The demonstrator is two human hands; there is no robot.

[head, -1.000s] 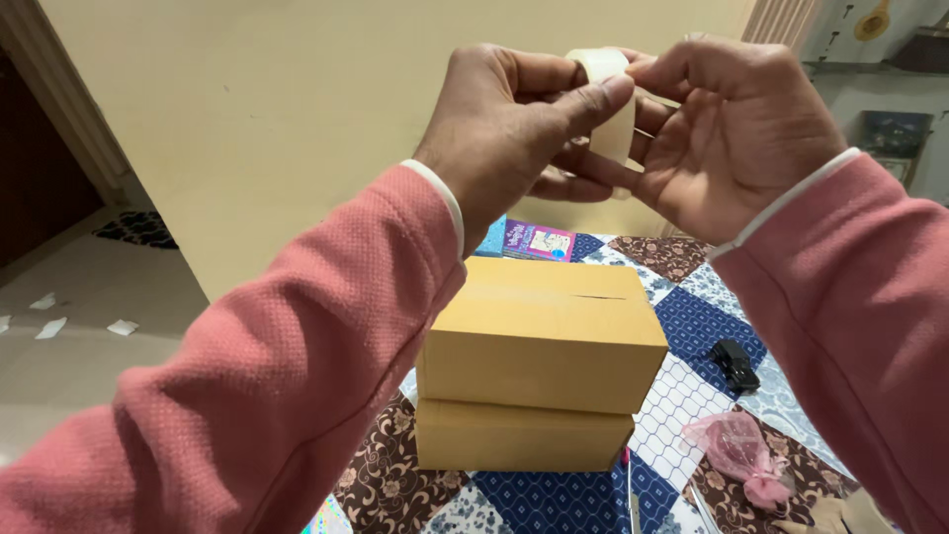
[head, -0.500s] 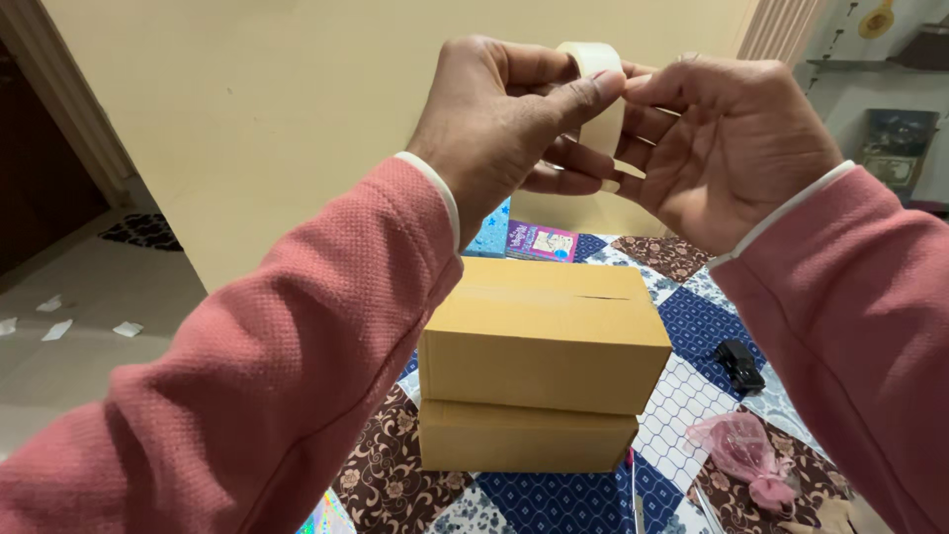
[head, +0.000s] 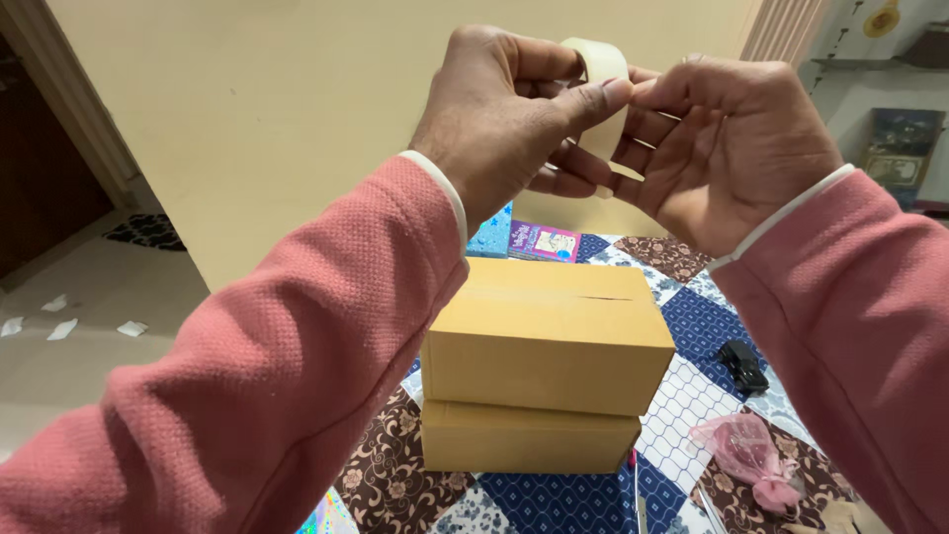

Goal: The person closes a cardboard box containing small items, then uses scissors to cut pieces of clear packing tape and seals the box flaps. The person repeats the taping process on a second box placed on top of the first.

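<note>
Raised close in front of the person, well above everything else, a roll of pale tape (head: 605,94) sits between both hands: the left hand (head: 499,114) closes around its near side with the thumb pressed along the rim, and the right hand (head: 736,148) pinches at the edge beside that thumb, fingertips almost touching the left's. It looks light and stiff enough to keep its ring shape, though the film itself would be thin and clingy, so I would judge the outer rim the place to hold it and the loose end the part to pick at with a nail. Against the frame half a second back, the hands have hardly shifted; the pinch looks a touch tighter. Below them two plain cardboard boxes (head: 549,336) stand stacked, the top one's seam showing, on a patchwork bed cover (head: 712,336). Further right lie a small black object (head: 742,364) and a crumpled pink bag (head: 751,455); beyond the boxes, some colourful printed packets (head: 542,240) lie against a cream wall (head: 297,109).
</note>
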